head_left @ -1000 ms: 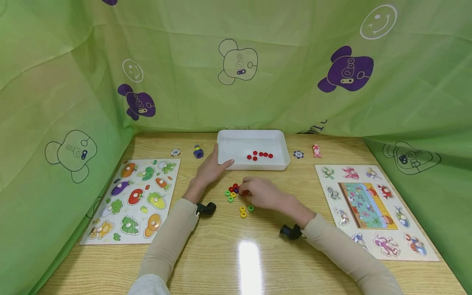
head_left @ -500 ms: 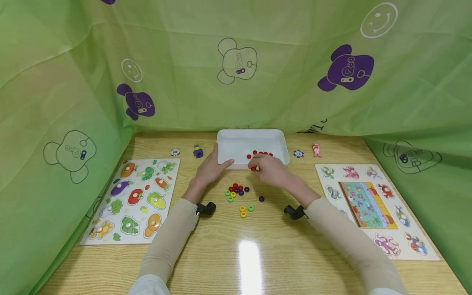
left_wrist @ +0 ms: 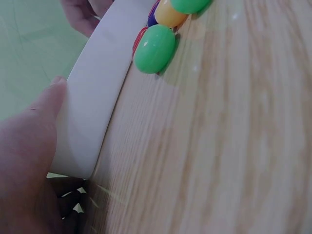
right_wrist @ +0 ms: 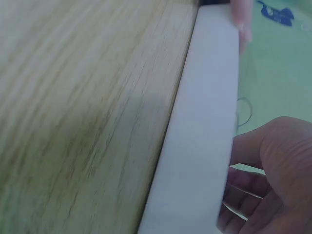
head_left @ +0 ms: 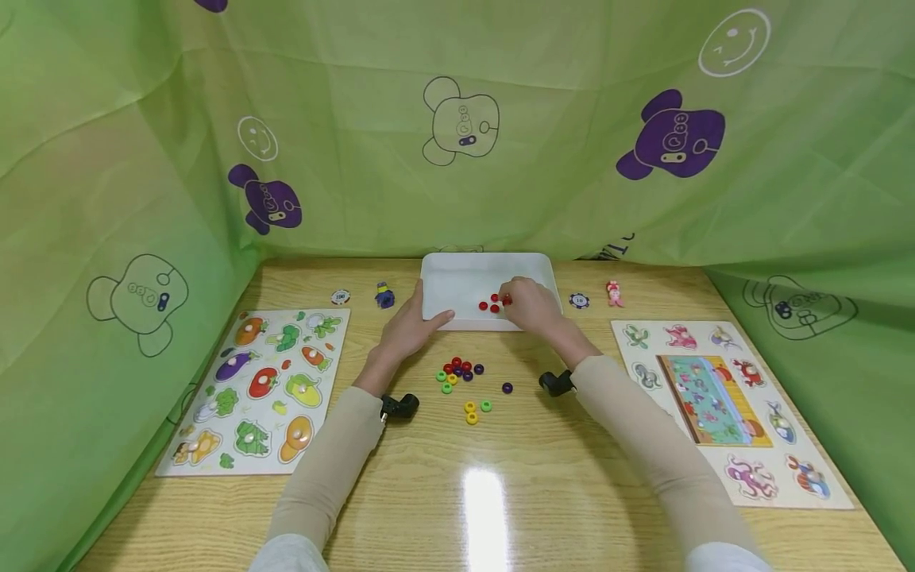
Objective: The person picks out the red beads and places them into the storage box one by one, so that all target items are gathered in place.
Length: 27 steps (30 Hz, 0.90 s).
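Note:
A white tray stands at the back of the table. My left hand grips its front left corner, with the thumb on the front wall; the left wrist view shows the fingers around the corner. Over the tray's right part is my right hand, fingers curled, a red bead at the fingertips. In the right wrist view the tray wall hides the fingertips. Several red beads lie in the tray beside it. In front of the tray is a cluster of red, purple, yellow and green beads.
Nearer lie two yellow beads, a green bead and a lone purple bead. A vegetable puzzle board is on the left, a sea-animal board on the right. Poker chips and small figures flank the tray.
My right hand has gone from the bead cluster, over the tray's front rim with a red bead, and down into the tray. The left hand has stayed on the corner.

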Each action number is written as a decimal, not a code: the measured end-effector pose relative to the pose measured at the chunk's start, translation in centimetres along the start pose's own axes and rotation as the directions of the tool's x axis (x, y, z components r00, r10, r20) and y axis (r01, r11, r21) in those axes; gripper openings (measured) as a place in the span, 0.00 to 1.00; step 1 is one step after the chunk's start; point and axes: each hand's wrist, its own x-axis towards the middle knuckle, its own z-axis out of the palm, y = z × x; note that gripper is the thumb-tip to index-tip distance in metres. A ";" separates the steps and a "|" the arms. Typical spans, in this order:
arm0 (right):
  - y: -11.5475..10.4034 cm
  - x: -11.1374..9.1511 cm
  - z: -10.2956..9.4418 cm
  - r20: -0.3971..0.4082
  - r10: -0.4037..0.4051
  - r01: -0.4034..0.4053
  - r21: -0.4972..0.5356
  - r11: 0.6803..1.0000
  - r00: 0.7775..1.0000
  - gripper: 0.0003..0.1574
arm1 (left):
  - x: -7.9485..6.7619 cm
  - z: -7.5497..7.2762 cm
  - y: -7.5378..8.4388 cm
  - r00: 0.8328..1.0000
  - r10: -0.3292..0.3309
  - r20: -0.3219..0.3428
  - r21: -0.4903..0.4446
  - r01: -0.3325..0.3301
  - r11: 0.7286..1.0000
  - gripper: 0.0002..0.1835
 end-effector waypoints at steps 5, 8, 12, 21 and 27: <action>0.6 0.7 0.7 0.075 0.054 -0.052 -0.018 0.998 0.996 0.15 | -0.2 0.0 0.0 1.000 0.000 -0.001 0.001 0.000 1.000 0.56; 0.9 0.9 0.8 0.104 0.061 -0.056 -0.050 0.997 0.993 0.14 | -0.1 0.1 0.0 1.000 -0.002 0.001 0.000 0.002 1.000 0.57; 1.2 1.2 0.8 0.113 0.055 -0.049 -0.055 0.997 0.992 0.14 | 0.0 0.1 0.0 1.000 0.000 0.000 -0.007 0.000 1.000 0.57; 1.9 1.2 1.0 0.095 0.054 -0.051 -0.032 0.998 0.994 0.15 | -0.1 0.2 0.1 1.000 0.001 0.009 -0.013 -0.001 1.000 0.57; 0.7 0.1 0.1 0.040 -0.022 0.022 0.006 1.000 0.999 0.14 | -0.1 -0.1 0.1 1.000 -0.007 0.004 -0.009 0.007 1.000 0.55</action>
